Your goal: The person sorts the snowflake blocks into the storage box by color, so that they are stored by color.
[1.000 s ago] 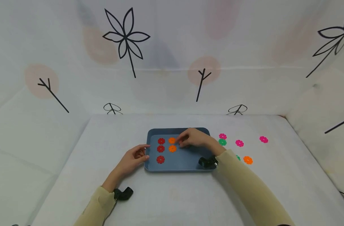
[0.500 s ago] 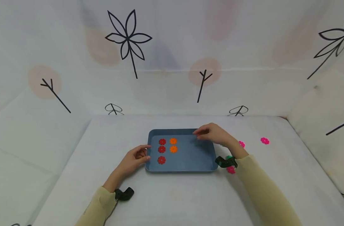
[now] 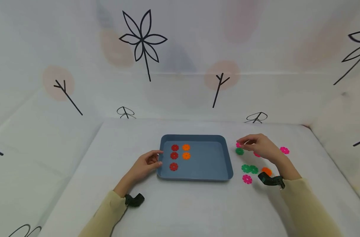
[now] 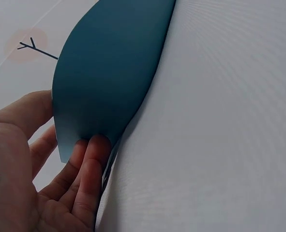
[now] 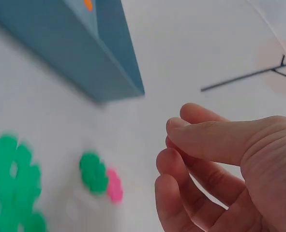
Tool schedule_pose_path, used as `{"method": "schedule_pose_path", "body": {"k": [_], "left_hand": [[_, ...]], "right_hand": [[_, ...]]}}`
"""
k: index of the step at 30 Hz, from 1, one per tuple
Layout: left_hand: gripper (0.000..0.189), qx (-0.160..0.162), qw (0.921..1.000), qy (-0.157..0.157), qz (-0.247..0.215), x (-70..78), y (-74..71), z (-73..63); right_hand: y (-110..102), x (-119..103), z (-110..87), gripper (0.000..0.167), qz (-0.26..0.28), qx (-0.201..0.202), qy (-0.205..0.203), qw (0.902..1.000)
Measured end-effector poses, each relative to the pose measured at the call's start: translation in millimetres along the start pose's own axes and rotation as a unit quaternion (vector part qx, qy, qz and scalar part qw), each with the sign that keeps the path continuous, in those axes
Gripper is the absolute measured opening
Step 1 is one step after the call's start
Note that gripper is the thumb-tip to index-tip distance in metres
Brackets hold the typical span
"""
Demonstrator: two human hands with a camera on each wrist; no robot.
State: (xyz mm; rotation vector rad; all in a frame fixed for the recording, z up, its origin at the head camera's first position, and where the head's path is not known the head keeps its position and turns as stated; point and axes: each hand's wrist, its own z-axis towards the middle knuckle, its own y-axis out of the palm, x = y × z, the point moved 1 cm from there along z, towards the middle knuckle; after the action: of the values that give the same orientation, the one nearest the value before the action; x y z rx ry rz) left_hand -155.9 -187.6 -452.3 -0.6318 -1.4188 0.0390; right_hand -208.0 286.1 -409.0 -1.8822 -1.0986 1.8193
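A blue-grey tray (image 3: 210,161) lies on the white table, holding three red flower-shaped discs (image 3: 174,155) in a column and two orange discs (image 3: 186,156) beside them. At its left edge, my left hand (image 3: 144,166) grips the tray; in the left wrist view, thumb and fingertips (image 4: 98,145) lie against its rim and outer wall. Right of the tray, my right hand (image 3: 261,146) hovers with loosely bent fingers over a pink disc (image 3: 238,144) and a green disc (image 3: 239,151). The right wrist view shows nothing between those fingers (image 5: 169,159).
Beyond the tray's right side lie two touching green discs (image 3: 249,169), a near pink disc (image 3: 247,179), a far pink disc (image 3: 284,150) and a loose orange disc (image 3: 267,171), partly behind the right wrist camera (image 3: 270,179). A patterned cloth backdrop (image 3: 180,95) rises behind the table.
My right hand has moved right, from beside the orange discs in the tray to over the loose discs outside it. My left hand stays at the tray's edge, and the head view has shifted slightly.
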Motion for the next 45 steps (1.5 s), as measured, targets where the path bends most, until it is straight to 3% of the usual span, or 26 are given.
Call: {"method": "schedule_pose_path", "body": {"k": [3, 10, 18, 29, 33, 41, 45], "left_hand": [[0.046, -0.001, 1.0, -0.002, 0.002, -3.5, 0.4, 1.1], [0.046, 0.0, 1.0, -0.004, 0.008, -32.9, 2.6, 10.6], [0.044, -0.001, 1.0, 0.0, -0.003, -34.3, 0.8, 10.1], [0.043, -0.009, 0.9998, -0.002, -0.015, -1.5, 0.6, 3.0], [0.043, -0.014, 0.9998, -0.003, -0.012, 1.0, -1.0, 3.0], [0.044, -0.008, 1.0, -0.002, 0.004, -32.0, 0.8, 12.3], [0.043, -0.006, 1.0, 0.002, -0.007, -35.4, 0.9, 12.6]], "right_hand": [[-5, 12, -14.5, 0.036, -0.006, 0.011, 0.011, 0.9999], [-11, 47, -55.5, 0.033, -0.046, 0.037, 0.028, 0.9979], [-8, 79, -82.8, 0.037, -0.048, 0.033, 0.065, 0.9961], [-6, 93, -88.1, 0.05, -0.013, 0.01, 0.065, 0.9977], [-4, 90, -86.2, 0.048, -0.023, 0.009, 0.061, 0.9979], [1, 82, -83.2, 0.041, -0.053, 0.012, 0.059, 0.9968], [0, 82, -83.4, 0.04, -0.052, 0.009, 0.07, 0.9961]]}}
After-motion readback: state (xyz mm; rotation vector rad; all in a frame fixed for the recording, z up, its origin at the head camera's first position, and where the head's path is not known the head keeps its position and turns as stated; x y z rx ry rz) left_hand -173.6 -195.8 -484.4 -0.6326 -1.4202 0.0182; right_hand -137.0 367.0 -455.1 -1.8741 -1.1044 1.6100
